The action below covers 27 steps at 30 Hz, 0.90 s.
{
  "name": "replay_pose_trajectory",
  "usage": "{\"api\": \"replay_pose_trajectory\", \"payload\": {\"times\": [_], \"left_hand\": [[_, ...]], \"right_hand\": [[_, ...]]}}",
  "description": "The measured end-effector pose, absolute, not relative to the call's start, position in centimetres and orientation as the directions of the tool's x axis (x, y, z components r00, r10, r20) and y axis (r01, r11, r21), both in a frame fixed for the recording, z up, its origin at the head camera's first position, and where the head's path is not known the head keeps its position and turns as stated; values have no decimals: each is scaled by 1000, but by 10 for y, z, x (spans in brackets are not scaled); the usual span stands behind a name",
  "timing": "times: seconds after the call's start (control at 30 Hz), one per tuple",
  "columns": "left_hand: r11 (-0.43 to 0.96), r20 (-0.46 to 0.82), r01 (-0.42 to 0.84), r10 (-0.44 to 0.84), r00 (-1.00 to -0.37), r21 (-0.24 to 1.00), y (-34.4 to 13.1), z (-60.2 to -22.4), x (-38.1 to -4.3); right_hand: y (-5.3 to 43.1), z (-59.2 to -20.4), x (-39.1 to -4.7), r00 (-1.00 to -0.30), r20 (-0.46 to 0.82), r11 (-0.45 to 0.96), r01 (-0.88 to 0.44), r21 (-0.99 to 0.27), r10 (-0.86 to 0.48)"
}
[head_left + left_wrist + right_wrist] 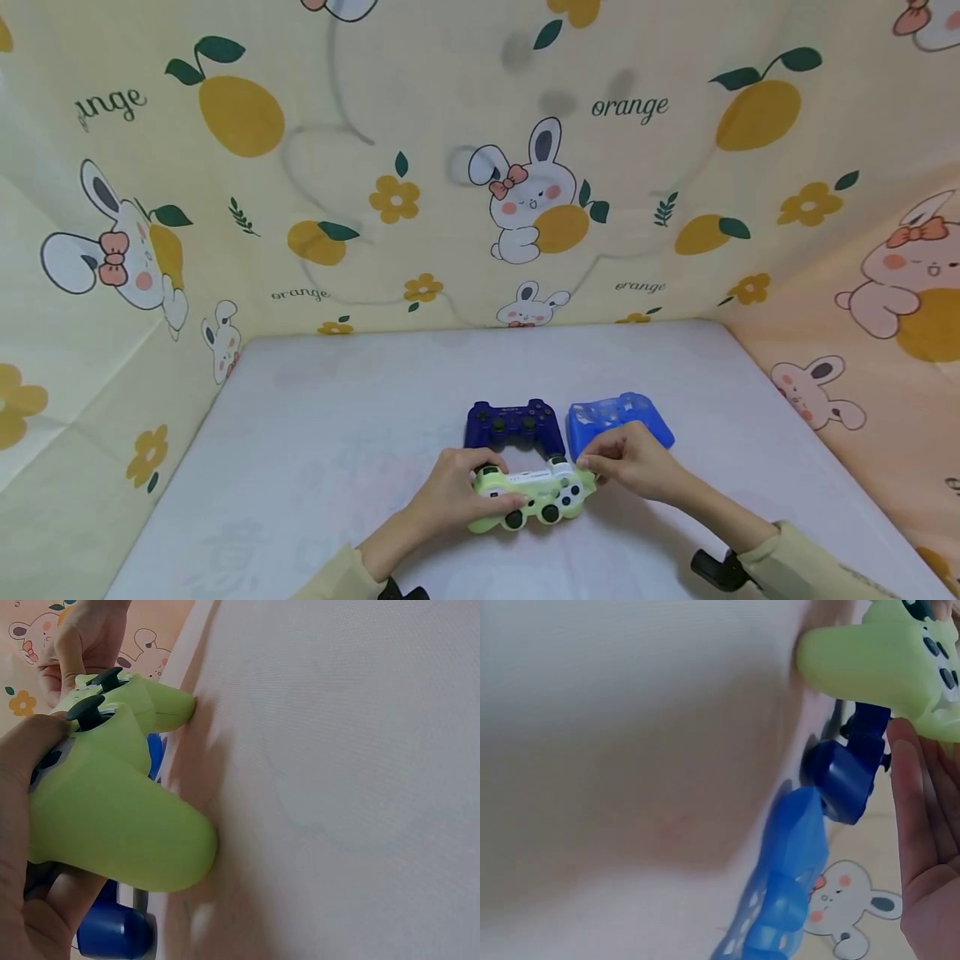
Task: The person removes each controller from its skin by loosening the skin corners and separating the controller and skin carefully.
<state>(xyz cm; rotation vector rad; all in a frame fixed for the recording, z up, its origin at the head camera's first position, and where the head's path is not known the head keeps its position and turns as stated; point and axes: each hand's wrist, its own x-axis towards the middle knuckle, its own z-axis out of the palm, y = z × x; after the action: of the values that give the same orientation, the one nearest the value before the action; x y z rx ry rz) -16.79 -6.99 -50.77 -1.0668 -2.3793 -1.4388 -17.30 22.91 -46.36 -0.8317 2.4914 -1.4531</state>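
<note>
A printed backdrop (427, 92) stands behind the far edge of the table (337, 417); well in from that edge, the left hand (461, 493) grips the white controller (532, 478) by its left end; its long axis runs roughly parallel to the edge; its right end points toward the right hand (633, 461), which pinches the green cover (124, 817) there; the blue controller (517, 414) and blue cover (598, 418) lie just beyond.

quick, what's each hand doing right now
Left hand: closed, holding the white controller in its green cover.
Right hand: closed, pinching the green cover's edge.
</note>
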Motion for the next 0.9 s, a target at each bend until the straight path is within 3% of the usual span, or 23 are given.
{"api": "replay_pose_trajectory", "payload": {"times": [0.4,0.9], "left_hand": [[267,480,653,496,-723,708,-69,-508,-168],[278,456,625,482,-748,730,-69,-507,-167]], "right_hand": [[228,-464,-177,-799,191,373,-459,-806,-570],[225,-464,-173,-864,43,367,-257,-894,-501]]}}
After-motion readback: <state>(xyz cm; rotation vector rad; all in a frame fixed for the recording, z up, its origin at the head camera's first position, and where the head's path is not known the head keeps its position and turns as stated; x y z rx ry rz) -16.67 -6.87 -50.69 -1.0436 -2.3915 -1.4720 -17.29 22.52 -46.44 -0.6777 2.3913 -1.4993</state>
